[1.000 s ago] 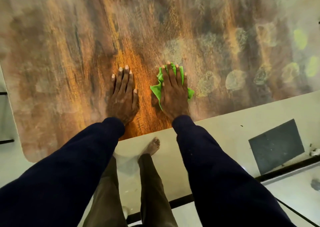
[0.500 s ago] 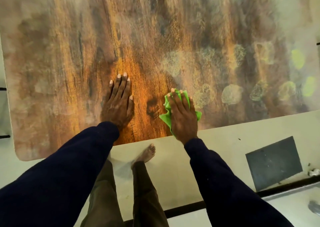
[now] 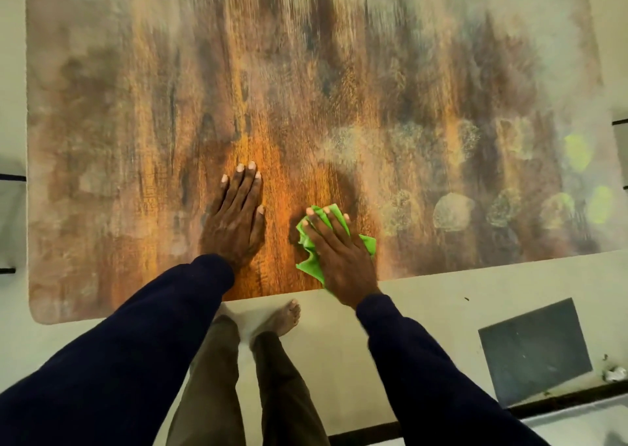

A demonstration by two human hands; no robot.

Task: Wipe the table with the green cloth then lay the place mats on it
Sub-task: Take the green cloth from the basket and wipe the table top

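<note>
A wide wooden table (image 3: 238,89) with a streaked brown and orange top fills the upper view. My right hand (image 3: 339,252) lies flat with straight fingers on the crumpled green cloth (image 3: 311,258), pressing it onto the table close to the near edge. My left hand (image 3: 238,214) rests flat on the bare wood just to the left of the cloth, fingers straight and together. No place mats are in view.
Pale floor lies below the table's near edge, where my legs and a bare foot (image 3: 282,316) stand. A dark grey square tile (image 3: 533,347) sits on the floor at the right. A black strip (image 3: 560,401) crosses the floor at the lower right.
My right hand has slid the green cloth toward me and to the right, down to the table's near edge. My left hand has stayed flat on the wood.
</note>
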